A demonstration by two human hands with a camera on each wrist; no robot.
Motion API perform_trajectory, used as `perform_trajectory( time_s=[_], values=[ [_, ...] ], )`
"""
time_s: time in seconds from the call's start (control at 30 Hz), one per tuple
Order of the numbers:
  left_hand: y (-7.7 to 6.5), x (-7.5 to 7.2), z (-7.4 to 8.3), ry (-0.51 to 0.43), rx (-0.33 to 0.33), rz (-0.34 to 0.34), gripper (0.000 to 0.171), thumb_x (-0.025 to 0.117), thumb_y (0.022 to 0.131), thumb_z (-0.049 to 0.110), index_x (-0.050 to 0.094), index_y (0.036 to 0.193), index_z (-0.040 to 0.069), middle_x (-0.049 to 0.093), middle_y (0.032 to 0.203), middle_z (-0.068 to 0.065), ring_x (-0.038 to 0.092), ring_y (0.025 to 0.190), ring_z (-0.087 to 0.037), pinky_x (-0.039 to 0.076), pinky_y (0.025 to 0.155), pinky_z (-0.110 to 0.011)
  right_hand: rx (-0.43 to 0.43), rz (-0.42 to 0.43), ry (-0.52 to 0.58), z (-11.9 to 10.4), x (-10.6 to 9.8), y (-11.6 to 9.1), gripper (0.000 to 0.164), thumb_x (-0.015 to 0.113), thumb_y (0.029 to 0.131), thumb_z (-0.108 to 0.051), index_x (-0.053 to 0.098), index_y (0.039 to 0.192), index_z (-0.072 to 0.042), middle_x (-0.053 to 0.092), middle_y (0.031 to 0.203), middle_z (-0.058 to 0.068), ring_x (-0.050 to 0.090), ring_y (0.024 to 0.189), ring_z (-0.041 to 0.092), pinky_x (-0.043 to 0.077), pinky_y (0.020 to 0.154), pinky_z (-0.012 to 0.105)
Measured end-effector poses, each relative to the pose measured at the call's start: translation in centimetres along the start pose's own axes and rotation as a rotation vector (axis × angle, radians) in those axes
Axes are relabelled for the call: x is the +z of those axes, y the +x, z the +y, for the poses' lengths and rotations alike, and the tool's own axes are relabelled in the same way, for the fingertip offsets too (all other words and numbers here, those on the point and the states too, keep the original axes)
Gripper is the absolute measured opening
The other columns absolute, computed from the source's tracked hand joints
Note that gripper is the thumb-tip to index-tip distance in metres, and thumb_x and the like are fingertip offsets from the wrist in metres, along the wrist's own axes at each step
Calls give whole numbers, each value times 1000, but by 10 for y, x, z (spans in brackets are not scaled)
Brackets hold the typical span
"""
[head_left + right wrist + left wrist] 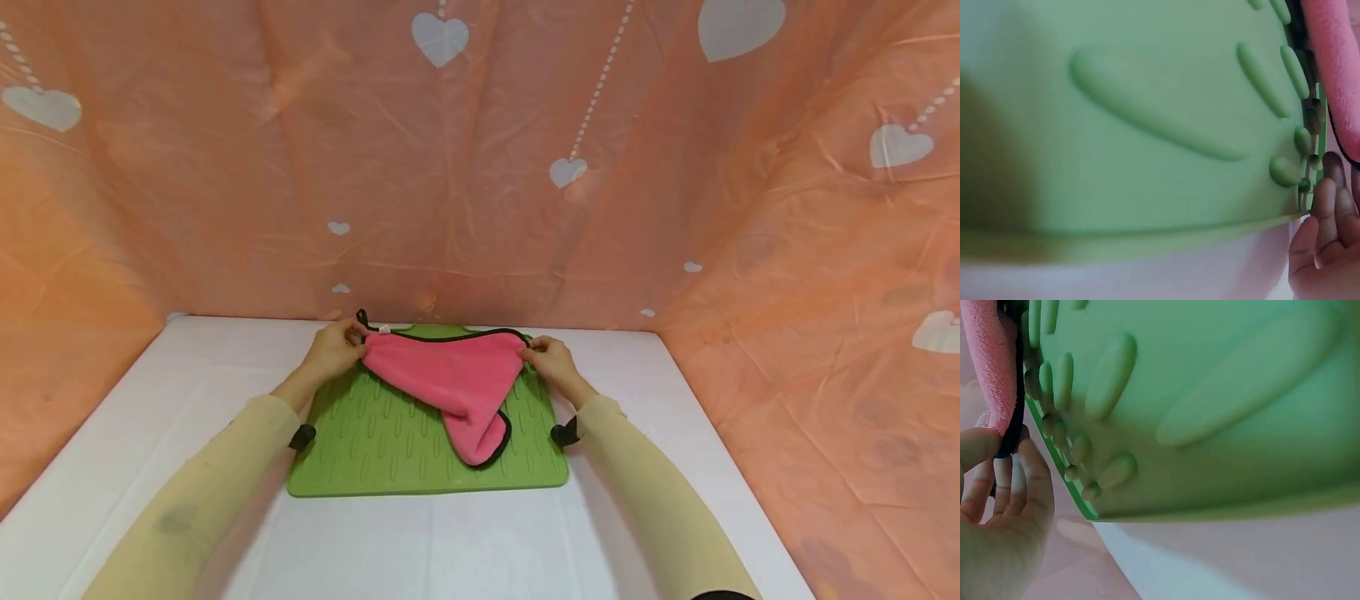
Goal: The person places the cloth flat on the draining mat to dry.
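Observation:
A pink cloth [450, 367] with black edging spans the space between both hands, over a green ribbed mat [375, 467]. Its lower part hangs to a folded tip near the mat's middle. My left hand [333, 346] pinches the upper left corner, close to a black loop and a small white tag. The upper right corner is pinched by my right hand [553, 362]. In the left wrist view, thumb and fingers close on the black edge of the cloth [994, 369]. The right wrist view shows the fingers beneath the cloth's edge, the thumb out of sight.
The mat lies on a white table [360, 550]. Orange curtains [480, 167] with white hearts rise behind the table and at both sides. Dark wrist straps [566, 433] show at the sleeves, near the mat's side edges.

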State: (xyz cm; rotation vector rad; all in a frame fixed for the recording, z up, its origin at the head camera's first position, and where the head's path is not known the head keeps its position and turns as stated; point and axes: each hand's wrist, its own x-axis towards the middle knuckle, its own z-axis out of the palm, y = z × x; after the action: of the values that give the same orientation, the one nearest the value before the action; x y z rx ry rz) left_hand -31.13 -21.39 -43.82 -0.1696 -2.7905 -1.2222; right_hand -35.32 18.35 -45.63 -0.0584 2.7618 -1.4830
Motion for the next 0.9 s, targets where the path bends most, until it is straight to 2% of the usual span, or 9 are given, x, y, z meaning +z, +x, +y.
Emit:
perform_trajectory(
  time_s=[0.17,0.3,0.4,0.57,0.7,0.8,0.9],
  values=[
    [6,0,-4,4,8,46,24,67,97,6,65,119,-3,66,107,-26,64,102,-42,53,85,-50,12,15,-8,1,1,2,28,75,96,-25,69,108,1,71,94,8,60,85,17,48,73,27],
    [12,0,-5,20,31,84,22,67,96,3,67,116,-6,62,109,-26,63,103,-44,52,87,-52,5,22,-77,1,2,4,33,74,98,-29,71,111,1,72,104,14,62,94,23,50,79,32],
    [16,0,-4,40,43,98,22,68,95,2,68,115,-8,58,109,-26,62,103,-44,52,88,-53,1,25,-109,-1,3,6,32,72,99,-29,72,110,1,72,106,16,62,95,26,51,81,36],
    [21,0,-6,79,57,94,22,69,93,2,69,111,-9,58,106,-26,62,99,-43,51,85,-53,-9,22,-134,-3,2,9,28,72,98,-28,73,105,0,72,102,16,61,90,28,51,81,40],
    [23,2,-9,85,33,74,21,69,93,3,69,110,-9,59,104,-26,62,97,-43,52,85,-53,-33,14,-186,-4,3,10,27,72,97,-29,74,98,-2,72,96,13,61,85,26,51,77,39],
    [25,4,-12,82,4,57,22,69,95,5,70,112,-8,62,104,-26,63,99,-43,52,86,-53,-28,7,-214,-4,5,12,28,72,97,-30,74,99,-1,72,99,15,63,88,29,52,81,42],
    [26,7,-14,79,6,50,24,68,96,8,70,113,-8,66,104,-27,64,100,-44,52,89,-54,-6,7,-224,-3,6,12,30,72,98,-28,73,105,1,73,105,17,64,94,31,52,87,45]
  ],
)
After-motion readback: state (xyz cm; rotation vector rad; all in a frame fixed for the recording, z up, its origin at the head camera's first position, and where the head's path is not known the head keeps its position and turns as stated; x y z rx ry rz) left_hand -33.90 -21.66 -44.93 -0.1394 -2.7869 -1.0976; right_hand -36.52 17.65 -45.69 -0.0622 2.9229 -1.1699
